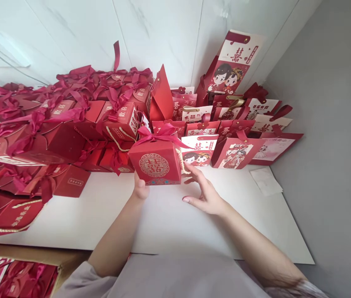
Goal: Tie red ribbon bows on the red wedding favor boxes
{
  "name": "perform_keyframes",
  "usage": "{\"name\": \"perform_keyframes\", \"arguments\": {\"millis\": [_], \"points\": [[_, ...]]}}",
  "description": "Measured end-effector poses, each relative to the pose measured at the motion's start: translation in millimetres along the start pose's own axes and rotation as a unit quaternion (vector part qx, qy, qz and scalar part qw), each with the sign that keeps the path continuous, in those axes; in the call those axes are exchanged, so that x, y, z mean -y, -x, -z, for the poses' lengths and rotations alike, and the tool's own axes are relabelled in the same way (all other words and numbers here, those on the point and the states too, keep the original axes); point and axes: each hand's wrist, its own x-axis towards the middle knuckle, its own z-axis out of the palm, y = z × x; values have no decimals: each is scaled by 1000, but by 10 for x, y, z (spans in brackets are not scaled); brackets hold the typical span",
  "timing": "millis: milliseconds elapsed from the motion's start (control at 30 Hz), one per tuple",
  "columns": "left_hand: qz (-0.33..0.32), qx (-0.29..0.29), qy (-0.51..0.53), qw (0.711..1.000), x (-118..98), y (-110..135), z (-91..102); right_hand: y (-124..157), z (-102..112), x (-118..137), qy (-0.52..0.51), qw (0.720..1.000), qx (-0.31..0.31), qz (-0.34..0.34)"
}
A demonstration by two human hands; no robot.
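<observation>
A red gift box with a gold double-happiness emblem is held above the white table by my left hand. The thumb presses its lower left side, and the other fingers are hidden behind the box. On top is a tied pink-red ribbon bow. A cream twisted cord hangs at the box's right side. My right hand is open beside it, thumb and fingers apart. Its fingertips lie close to the cord; whether they touch it I cannot tell. Behind the box stands a white-and-red cartoon-couple box.
Rows of stacked red boxes with ribbons fill the table's left side. Upright red and white gift boxes stand at the back right. A white paper lies near the grey wall. At lower left, a cardboard carton holds more red boxes.
</observation>
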Motion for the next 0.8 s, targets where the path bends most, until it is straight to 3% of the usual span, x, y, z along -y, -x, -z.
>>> {"name": "perform_keyframes", "arguments": {"millis": [133, 400, 700, 800], "points": [[-27, 7, -30, 999, -79, -51, -32, 21, -57, -16, 22, 999, 10, -42], [-17, 43, -90, 995, -330, -91, -320, 23, -37, -24, 27, 994, 17, -108], [47, 8, -66, 997, -349, -118, -280, 15, -66, 23, 40, 989, 27, -138], [68, -12, -37, 997, -362, -117, -302, -6, -83, -30, 15, 993, -6, -120]]}}
